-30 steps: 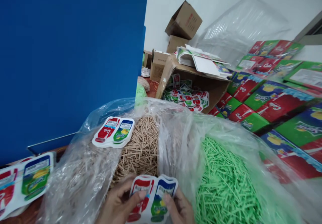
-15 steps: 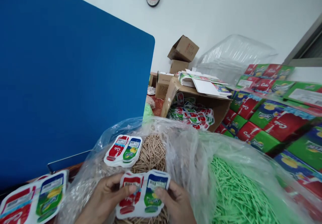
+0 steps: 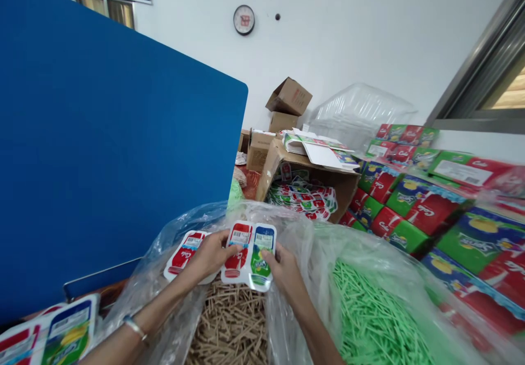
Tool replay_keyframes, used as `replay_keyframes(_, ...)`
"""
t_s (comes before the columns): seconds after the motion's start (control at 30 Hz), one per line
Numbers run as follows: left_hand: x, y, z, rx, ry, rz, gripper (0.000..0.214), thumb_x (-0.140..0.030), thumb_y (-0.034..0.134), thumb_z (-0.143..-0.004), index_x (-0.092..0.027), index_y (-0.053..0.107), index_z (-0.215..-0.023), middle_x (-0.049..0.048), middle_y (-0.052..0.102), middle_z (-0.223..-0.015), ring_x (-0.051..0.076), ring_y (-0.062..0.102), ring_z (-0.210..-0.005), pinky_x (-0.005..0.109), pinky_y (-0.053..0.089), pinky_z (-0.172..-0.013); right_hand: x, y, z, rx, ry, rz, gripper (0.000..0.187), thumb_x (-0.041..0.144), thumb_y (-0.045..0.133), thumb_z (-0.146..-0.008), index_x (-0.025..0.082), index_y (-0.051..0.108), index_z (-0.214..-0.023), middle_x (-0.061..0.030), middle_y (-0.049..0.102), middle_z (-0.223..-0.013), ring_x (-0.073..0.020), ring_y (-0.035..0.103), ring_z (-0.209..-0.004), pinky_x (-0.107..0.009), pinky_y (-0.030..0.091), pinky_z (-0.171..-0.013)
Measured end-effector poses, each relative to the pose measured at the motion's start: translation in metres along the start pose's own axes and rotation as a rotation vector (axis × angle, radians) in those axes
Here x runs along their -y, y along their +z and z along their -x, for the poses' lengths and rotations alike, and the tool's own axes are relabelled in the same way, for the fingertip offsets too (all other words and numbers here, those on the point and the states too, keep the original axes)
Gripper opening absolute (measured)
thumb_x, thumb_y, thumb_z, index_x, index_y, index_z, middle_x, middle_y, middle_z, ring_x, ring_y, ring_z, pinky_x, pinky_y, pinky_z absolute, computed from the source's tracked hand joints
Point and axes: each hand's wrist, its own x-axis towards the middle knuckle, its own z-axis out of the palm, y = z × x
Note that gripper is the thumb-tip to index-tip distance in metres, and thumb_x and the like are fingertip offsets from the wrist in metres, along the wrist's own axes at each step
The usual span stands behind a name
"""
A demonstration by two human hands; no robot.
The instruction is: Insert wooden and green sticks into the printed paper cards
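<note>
Both hands grip one double blister card (image 3: 249, 255), its left half red with "Cola" lettering and its right half green and blue. My left hand (image 3: 211, 255) pinches the card's left edge, thumb on the red half. On the other side my right hand (image 3: 283, 269) closes around the right edge, thumb on the green half. Just left of the held card, a similar card (image 3: 184, 253) lies on the plastic bag, partly covered by my left hand. Below the hands, brown paper-like sticks (image 3: 233, 321) fill the open clear bag (image 3: 287, 321).
Green sticks (image 3: 377, 316) fill a second bag at right. A tipped carton (image 3: 266, 174) holds many similar cards. Printed red and green boxes (image 3: 422, 204) are stacked at right. A blue partition (image 3: 123, 135) stands at left, with more cards (image 3: 69, 327) below it.
Both hands have moved up and forward with the card, away from me, uncovering more brown sticks. My left hand now overlaps the card lying on the bag. The camera view has tilted up.
</note>
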Motion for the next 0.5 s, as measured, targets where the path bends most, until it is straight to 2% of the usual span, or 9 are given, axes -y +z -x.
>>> replay_keyframes(0.13, 0.005, 0.006, -0.024, -0.021, -0.027, -0.189, 0.027, -0.034, 0.059, -0.089, -0.015, 0.062, -0.108, 0.0055, 0.066, -0.107, 0.021, 0.065, -0.089, 0.041, 0.054, -0.077, -0.001, 0.001, -0.020, -0.070, -0.021, 0.246, 0.030, 0.025, 0.053, -0.083, 0.017, 0.064, -0.110, -0.0078, 0.074, -0.089, -0.0236, 0.069, -0.078, -0.032, 0.053, -0.071)
replay_keyframes(0.2, 0.008, 0.010, -0.033, -0.039, -0.050, -0.289, 0.028, -0.032, 0.059, -0.090, -0.016, 0.060, -0.112, 0.0061, 0.064, -0.111, 0.022, 0.065, -0.092, 0.041, 0.054, -0.078, -0.002, 0.006, -0.028, -0.080, -0.008, 0.389, 0.039, 0.014, 0.051, -0.082, 0.016, 0.057, -0.120, -0.0100, 0.073, -0.096, -0.0244, 0.069, -0.084, -0.033, 0.051, -0.074)
replay_keyframes(0.33, 0.013, 0.018, -0.040, -0.082, -0.068, -0.472, 0.027, -0.030, 0.060, -0.089, -0.016, 0.060, -0.112, 0.0069, 0.064, -0.111, 0.021, 0.064, -0.093, 0.042, 0.054, -0.079, -0.006, 0.019, -0.036, -0.056, 0.038, 0.680, 0.055, 0.002, 0.044, -0.082, 0.007, 0.042, -0.136, -0.0187, 0.071, -0.096, -0.0294, 0.068, -0.084, -0.038, 0.050, -0.072)
replay_keyframes(0.43, 0.014, 0.012, -0.035, -0.129, -0.031, -0.577, 0.029, -0.029, 0.059, -0.090, -0.017, 0.058, -0.116, 0.0073, 0.063, -0.113, 0.022, 0.064, -0.094, 0.043, 0.053, -0.081, -0.009, 0.024, -0.032, -0.040, 0.023, 0.857, 0.056, -0.005, 0.033, -0.083, 0.003, 0.040, -0.138, -0.0251, 0.066, -0.107, -0.0329, 0.064, -0.096, -0.042, 0.048, -0.075)
replay_keyframes(0.5, 0.014, -0.002, -0.026, -0.166, -0.006, -0.640, 0.031, -0.029, 0.058, -0.091, -0.017, 0.057, -0.119, 0.0076, 0.063, -0.115, 0.022, 0.063, -0.098, 0.045, 0.052, -0.084, -0.010, 0.025, -0.026, -0.031, -0.019, 0.945, 0.056, -0.006, 0.029, -0.084, 0.005, 0.042, -0.137, -0.0260, 0.060, -0.118, -0.0335, 0.057, -0.109, -0.044, 0.046, -0.081)
